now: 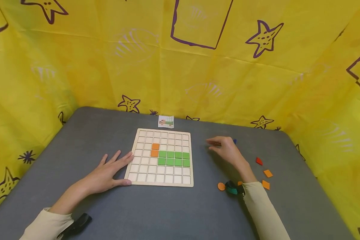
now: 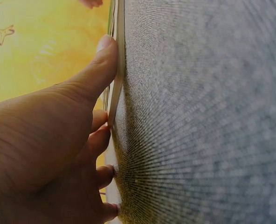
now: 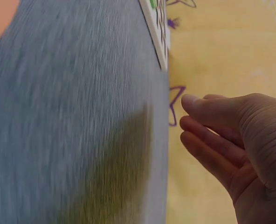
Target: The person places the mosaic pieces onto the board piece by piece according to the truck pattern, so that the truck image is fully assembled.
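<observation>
– So how far along are we?

– Partway, we judge: eight green tiles [image 1: 169, 162] and two orange squares [image 1: 154, 153] lie on our one board [image 1: 160, 170], amid the tabletop [image 1: 156, 213]; left hand [image 1: 104, 177] spread at the board's left edge, right hand [image 1: 226, 150] seemingly empty, fingertips narrowly apart; one blue piece [image 1: 235, 141], one red piece [image 1: 259, 161], four orange pieces [image 1: 265, 185] toward the tabletop's right edge likely remain

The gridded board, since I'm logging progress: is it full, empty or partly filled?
Partly filled: the gridded board holds eight green tiles and two orange tiles; elsewhere its grid shows pale and bare.
</observation>
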### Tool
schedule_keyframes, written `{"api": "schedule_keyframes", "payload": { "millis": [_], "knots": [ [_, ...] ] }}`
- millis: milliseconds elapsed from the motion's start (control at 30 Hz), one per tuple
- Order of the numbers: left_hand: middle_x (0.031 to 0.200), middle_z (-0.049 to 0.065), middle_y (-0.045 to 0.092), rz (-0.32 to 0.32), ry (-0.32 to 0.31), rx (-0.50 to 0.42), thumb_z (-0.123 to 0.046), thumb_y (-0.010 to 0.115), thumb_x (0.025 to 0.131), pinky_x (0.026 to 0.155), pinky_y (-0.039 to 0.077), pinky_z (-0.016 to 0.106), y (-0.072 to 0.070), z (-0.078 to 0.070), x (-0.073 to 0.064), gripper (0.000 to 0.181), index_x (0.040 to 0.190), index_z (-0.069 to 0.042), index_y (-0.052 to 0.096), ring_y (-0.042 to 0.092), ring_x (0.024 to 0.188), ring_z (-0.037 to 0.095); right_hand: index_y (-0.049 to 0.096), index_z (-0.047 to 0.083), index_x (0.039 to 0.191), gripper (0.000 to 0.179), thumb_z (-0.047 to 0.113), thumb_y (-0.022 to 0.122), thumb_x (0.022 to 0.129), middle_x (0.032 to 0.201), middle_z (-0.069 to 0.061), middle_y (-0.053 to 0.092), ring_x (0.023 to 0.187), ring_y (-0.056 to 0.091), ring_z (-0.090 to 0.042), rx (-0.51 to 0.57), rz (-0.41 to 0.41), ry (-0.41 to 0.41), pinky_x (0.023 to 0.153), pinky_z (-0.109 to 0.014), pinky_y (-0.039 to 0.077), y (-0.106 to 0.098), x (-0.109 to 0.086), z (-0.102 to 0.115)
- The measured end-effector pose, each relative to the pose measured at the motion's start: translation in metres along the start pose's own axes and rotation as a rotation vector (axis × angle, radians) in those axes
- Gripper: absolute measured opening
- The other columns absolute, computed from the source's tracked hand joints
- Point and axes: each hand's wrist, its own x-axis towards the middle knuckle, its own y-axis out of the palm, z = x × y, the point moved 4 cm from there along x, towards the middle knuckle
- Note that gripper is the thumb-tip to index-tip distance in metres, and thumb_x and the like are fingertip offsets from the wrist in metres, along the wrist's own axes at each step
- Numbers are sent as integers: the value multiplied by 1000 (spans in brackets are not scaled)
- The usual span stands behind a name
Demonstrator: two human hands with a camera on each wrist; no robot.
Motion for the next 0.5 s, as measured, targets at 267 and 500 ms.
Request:
{"api": "schedule_keyframes", "payload": {
  "millis": [267, 500],
  "knots": [
    [159, 12, 28, -11, 8, 6, -62, 68, 80, 107, 0, 72, 0, -2, -1, 96, 154, -13, 33, 12, 145, 50, 72, -5, 112, 32, -5, 77, 80, 108, -18, 72, 96, 70, -32, -12, -46, 13, 81, -40, 57, -20, -14, -20],
    [160, 11, 27, -11, 6, 7, -62, 68, 80, 108, -1, 71, 0, -2, 0, 96, 154, -13, 32, 11, 145, 49, 70, -4, 115, 32, -3, 75, 83, 110, -19, 71, 97, 70, -34, -42, -45, 105, 81, -43, 56, -36, -26, -49]
  ]
}}
